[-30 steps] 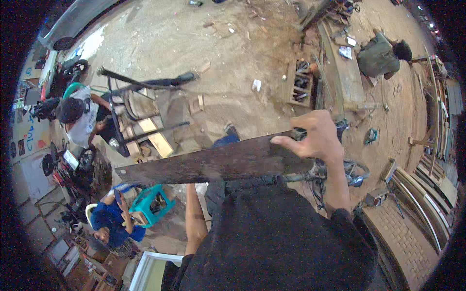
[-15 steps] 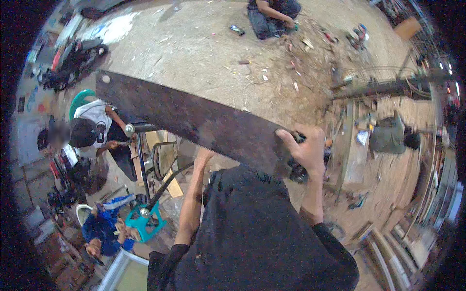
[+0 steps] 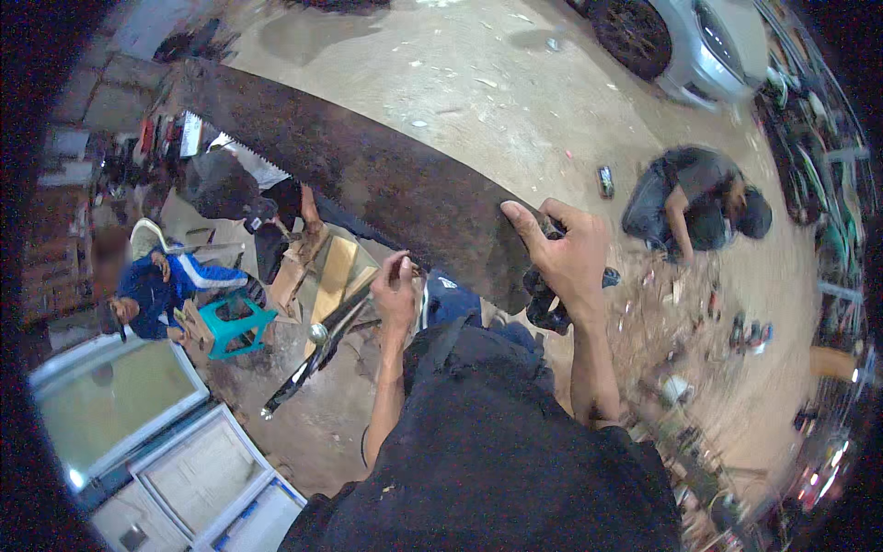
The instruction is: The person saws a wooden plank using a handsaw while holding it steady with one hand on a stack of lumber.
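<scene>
A large handsaw with a dark, rusty blade (image 3: pixel 368 175) spans the upper middle diagonally, its teeth along the lower edge. My right hand (image 3: pixel 570 258) is closed on the saw's handle end, thumb lying over the blade. Below the blade, close to its toothed edge, my left hand (image 3: pixel 395 294) has bent fingers drawn together; I cannot make out what, if anything, they hold. Just left of it lie black metal tubes (image 3: pixel 338 322) with a round chrome end, over pale board offcuts (image 3: pixel 336 267).
A person in blue (image 3: pixel 147 304) sits beside a teal stool (image 3: pixel 235 336); another person (image 3: pixel 216 184) is partly behind the blade. Someone crouches at right (image 3: pixel 690 202) near scattered debris. A silver car (image 3: pixel 727 64) stands at top right, framed panes (image 3: pixel 120 414) at lower left.
My view has swung round, bringing the car into sight. The saw's far end has risen, and my left hand has come up toward the blade's lower edge.
</scene>
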Motion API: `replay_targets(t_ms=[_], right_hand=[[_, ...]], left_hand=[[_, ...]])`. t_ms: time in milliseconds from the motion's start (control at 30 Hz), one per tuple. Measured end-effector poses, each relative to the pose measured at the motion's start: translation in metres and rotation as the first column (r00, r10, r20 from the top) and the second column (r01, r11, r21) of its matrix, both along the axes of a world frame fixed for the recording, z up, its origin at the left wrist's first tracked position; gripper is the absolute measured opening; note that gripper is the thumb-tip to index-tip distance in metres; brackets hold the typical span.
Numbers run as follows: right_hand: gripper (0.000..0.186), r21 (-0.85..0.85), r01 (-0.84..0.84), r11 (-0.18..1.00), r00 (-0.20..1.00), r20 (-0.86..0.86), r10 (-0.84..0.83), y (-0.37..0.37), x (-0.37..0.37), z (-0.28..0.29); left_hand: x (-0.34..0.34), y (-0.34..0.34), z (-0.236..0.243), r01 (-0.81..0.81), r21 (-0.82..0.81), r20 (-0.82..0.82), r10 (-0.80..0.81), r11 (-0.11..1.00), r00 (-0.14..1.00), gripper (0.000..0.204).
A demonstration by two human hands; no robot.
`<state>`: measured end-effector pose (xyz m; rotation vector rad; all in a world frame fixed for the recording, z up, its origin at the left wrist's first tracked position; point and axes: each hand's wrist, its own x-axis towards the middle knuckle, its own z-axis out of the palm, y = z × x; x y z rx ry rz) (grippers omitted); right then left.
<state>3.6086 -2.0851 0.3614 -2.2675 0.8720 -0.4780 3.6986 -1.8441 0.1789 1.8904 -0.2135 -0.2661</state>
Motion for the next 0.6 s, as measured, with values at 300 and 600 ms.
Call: replay_targets(t_ms=[300,600], right_hand=[[0.053,-0.124,-0.259,0.958,0.961,0.069,0.268,-0.097,0.264,-0.013],[0.046,0.081,-0.603,0.794,0.797,0.093,0.596,-0.149,0.488,0.012]], left_hand=[[0.236,-0.042,-0.093,-0.844,-0.361,-0.216,0.845,0.397,0.489,0.026],[0.313,0.041,-0.108,-0.967,0.201,0.716,0.697,-0.156,0.037,0.041]])
